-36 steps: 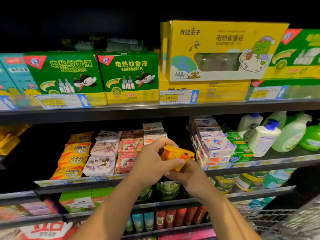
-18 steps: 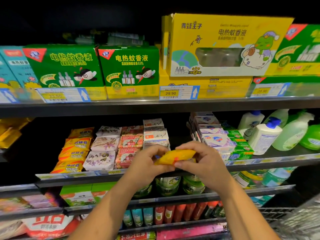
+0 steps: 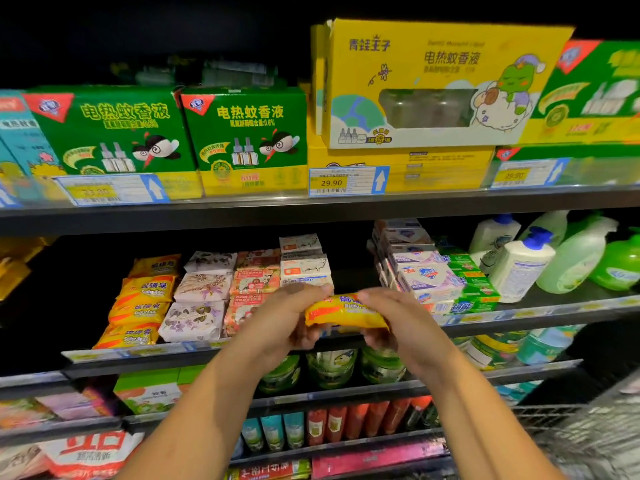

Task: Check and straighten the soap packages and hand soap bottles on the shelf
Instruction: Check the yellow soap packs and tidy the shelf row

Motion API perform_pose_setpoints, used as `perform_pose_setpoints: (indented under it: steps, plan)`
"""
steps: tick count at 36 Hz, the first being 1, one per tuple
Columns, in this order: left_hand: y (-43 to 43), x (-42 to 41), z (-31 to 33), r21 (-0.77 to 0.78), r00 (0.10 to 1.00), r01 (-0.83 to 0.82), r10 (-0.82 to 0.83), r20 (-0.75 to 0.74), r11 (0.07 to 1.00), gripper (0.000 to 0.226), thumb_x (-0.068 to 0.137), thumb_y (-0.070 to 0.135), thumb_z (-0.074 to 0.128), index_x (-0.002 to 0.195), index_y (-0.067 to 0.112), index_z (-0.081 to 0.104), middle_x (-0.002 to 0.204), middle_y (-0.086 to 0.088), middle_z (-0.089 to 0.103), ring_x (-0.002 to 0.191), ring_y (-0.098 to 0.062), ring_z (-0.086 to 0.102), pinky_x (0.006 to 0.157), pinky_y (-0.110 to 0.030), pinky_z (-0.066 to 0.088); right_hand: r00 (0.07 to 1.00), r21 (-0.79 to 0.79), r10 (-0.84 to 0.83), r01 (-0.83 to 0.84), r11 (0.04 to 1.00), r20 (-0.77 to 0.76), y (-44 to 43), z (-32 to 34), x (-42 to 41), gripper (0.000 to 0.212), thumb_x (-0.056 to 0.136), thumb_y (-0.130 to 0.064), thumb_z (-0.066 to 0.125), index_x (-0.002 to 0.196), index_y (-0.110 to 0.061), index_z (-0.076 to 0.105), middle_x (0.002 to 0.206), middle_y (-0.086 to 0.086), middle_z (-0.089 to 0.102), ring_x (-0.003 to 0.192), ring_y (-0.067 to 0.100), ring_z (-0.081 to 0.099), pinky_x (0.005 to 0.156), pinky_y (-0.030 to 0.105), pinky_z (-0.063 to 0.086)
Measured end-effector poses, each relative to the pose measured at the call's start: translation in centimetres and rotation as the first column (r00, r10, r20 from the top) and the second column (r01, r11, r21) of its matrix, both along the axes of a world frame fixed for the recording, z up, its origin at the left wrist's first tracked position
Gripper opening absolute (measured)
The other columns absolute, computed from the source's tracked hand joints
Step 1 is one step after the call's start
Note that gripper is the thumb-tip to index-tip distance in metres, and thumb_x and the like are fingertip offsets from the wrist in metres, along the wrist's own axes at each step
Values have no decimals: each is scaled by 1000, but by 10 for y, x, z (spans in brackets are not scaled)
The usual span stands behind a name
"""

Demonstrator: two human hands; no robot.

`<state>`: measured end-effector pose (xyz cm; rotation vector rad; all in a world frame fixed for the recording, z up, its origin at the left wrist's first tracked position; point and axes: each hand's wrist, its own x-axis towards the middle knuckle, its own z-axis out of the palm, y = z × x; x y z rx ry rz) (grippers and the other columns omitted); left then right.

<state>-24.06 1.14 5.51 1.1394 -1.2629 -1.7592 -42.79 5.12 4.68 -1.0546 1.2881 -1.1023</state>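
On top shelf, right: large yellow mosquito-liquid box (image 3: 433,84), set on flatter yellow boxes; to its left, two green boxes (image 3: 247,133). On middle shelf (image 3: 554,308), far right: white and green hand soap bottles (image 3: 519,265), standing; centre and left: rows of soap packages (image 3: 204,289), yellow, floral, pink, white. Near, before that shelf's front edge: left hand (image 3: 277,320) and right hand (image 3: 405,323), close together, each gripping one end of yellow soap package (image 3: 343,311), held level, print facing camera. On top rail: price tag (image 3: 346,181), 29.90.
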Motion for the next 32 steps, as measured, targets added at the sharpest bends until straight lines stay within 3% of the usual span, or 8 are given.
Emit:
perform_pose_setpoints:
  steps: [5,8,10,16,24,28,30,32]
  plan:
    - [-5,-2,-6,67,997,25,-30,77,997,25,88,37,71,93,13,64,62,-5,62,50,-14,52,44,-22,39,997,63,38,-34,997,-62,-3,-5,-6,20,97,-33,61,96,-15,70,72,10,69,56,17,61,53,27,38]
    - [-12,2,-9,-64,992,35,-26,125,997,37,84,37,74,113,17,63,93,-8,73,78,-23,69,60,-29,50,994,-13,27,-28,1000,-106,-6,-7,-14,21,95,-28,65,116,-23,65,93,7,75,77,19,69,64,31,46]
    - [-16,5,-8,-184,992,40,-17,125,982,37,78,34,78,111,22,65,103,-3,73,93,-23,69,69,-32,51,995,-94,6,-16,995,-103,-9,-7,-21,32,92,-20,70,121,-29,61,99,6,74,89,18,70,71,28,50]
    - [-19,4,-5,-403,998,54,-32,62,913,31,73,2,81,95,23,71,84,9,67,83,-10,63,72,-23,53,981,-254,5,-56,966,-195,-13,-7,-26,39,82,10,72,104,-22,69,93,-4,72,86,6,65,72,21,51]
    - [-23,2,-7,-237,1000,-14,11,-15,971,27,87,11,70,112,16,62,100,-7,68,86,-18,70,66,-26,55,998,-140,-39,45,989,43,-21,-7,-14,17,96,-8,60,112,-13,65,89,4,71,79,13,69,64,22,53]
    - [-26,7,-5,-348,974,85,-4,226,934,48,81,15,79,122,23,55,114,0,62,92,-7,67,73,-17,53,998,-108,-36,41,993,49,-31,-1,-6,13,96,-12,62,107,-9,68,99,16,73,87,28,71,78,45,57]
    - [-29,14,-3,-455,897,174,51,440,873,68,76,27,84,133,30,46,124,9,51,101,-2,59,76,-9,48,999,-94,-25,29,995,43,-37,1,-1,13,95,-12,63,106,-9,68,98,14,75,88,29,72,80,45,57]
    - [-35,24,0,-548,787,295,126,604,783,85,72,42,85,142,38,36,136,12,38,117,-6,47,92,-18,45,1000,-86,-12,14,996,26,-43,2,6,14,94,-14,65,107,-10,68,98,13,75,89,29,73,79,45,58]
